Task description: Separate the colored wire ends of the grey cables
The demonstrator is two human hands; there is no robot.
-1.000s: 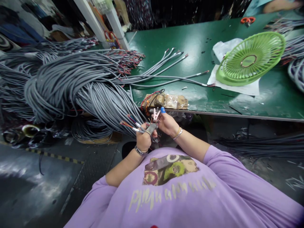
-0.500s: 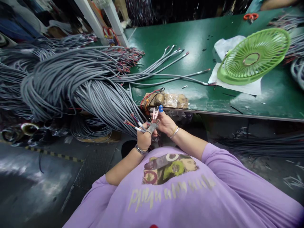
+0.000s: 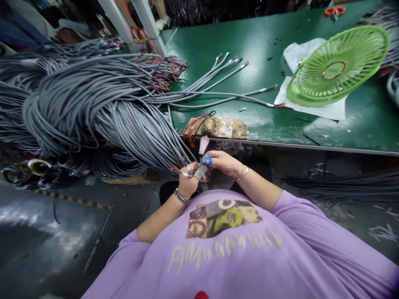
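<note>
My left hand (image 3: 187, 185) is closed around a grey cable (image 3: 202, 171) whose end points up and to the right. More cable ends with white sleeves and coloured wires stick out on the left side of this hand. At the cable's tip, my right hand (image 3: 230, 163) pinches the thin wires, a blue wrap (image 3: 207, 160) on one of its digits. Just above the fingers a pale pink clip (image 3: 204, 144) stands at the bench edge, apart from both hands. Behind it lies a wooden block (image 3: 230, 128) with clear tape and red and black leads.
A large bundle of grey cables (image 3: 71, 91) hangs over the left of the green bench (image 3: 258, 50). Several loose cables reach across it. On the right stand a green fan (image 3: 335, 70) on white paper and, farther back, orange-handled scissors (image 3: 334, 12).
My right hand has moved from the pink clip down to the tip of the grey cable, and its fingers have closed there. My left hand keeps its hold.
</note>
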